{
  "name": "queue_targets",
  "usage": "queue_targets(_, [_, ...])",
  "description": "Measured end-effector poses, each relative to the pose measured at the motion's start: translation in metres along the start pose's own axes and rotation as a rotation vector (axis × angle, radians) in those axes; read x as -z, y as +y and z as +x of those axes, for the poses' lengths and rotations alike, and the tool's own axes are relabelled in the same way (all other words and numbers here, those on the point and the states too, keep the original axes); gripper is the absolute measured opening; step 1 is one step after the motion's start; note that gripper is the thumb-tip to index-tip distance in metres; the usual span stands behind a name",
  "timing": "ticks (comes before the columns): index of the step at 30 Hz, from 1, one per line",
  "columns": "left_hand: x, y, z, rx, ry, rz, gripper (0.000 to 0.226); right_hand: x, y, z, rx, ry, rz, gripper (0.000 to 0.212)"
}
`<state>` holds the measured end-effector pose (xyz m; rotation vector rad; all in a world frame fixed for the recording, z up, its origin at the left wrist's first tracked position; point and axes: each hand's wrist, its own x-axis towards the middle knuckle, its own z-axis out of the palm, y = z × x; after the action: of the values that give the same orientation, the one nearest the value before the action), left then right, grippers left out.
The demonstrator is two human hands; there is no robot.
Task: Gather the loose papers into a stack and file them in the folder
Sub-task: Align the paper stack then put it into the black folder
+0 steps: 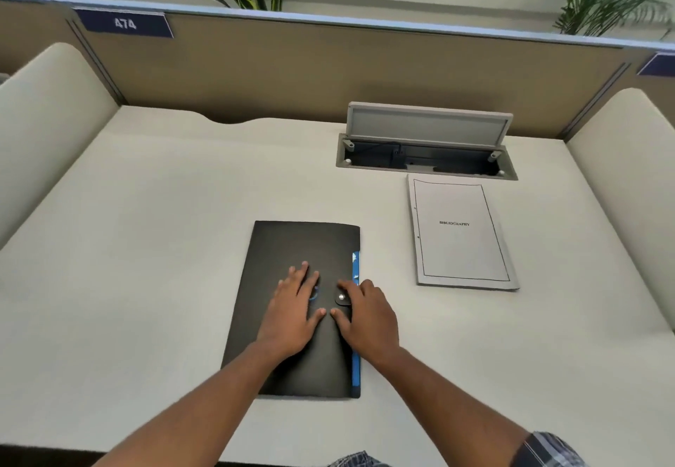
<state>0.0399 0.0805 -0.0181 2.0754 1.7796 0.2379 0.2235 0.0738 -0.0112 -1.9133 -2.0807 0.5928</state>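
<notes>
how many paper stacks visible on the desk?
1: the paper stack titled "BIBLIOGRAPHY" lies right of the black folder, just below the open cable tray. Sheets inside the closed folder can't be seen.

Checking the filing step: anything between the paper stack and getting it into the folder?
Yes. The black folder lies closed, its snap tab across the front. Left hand rests flat on the cover; right hand is at the tab. The paper stack lies apart to the right, bare desk between.

The folder point(292, 247) is seen as matt black, with a shiny metal snap point(342, 298). The papers point(462, 233) look smooth, the bench point(164, 211) matt.
</notes>
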Motion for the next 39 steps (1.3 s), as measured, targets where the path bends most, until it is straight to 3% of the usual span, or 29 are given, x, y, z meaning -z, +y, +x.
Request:
queue_targets(5, [-0.026,-0.008,-0.007,-0.053,0.058,0.181,0.066,-0.003,-0.002,0.008,-0.026,-0.003,0.004,0.036])
queue_targets(14, [-0.030,-0.010,-0.008,-0.052,0.074,0.178,0.066,-0.005,-0.014,0.026,-0.110,0.001,-0.040,0.027])
queue_targets(25, [-0.028,-0.010,-0.009,-0.046,0.070,0.177,0.066,-0.001,-0.027,0.036,-0.091,-0.140,-0.136,0.022])
queue_targets(29, [-0.027,-0.010,-0.010,-0.047,0.062,0.168,0.066,0.012,-0.008,0.035,-0.166,-0.115,0.174,0.019])
queue_targets(32, [-0.025,-0.009,-0.009,-0.035,0.049,0.175,0.067,0.018,0.014,0.019,-0.250,0.029,0.377,0.028])
queue_targets(36, [-0.026,-0.009,-0.009,-0.035,0.047,0.174,0.066,0.017,0.039,0.000,-0.275,0.105,0.249,0.038])
queue_targets(39, [-0.026,-0.009,-0.009,-0.034,0.058,0.162,0.066,0.015,0.041,-0.002,-0.232,0.055,0.106,0.029])
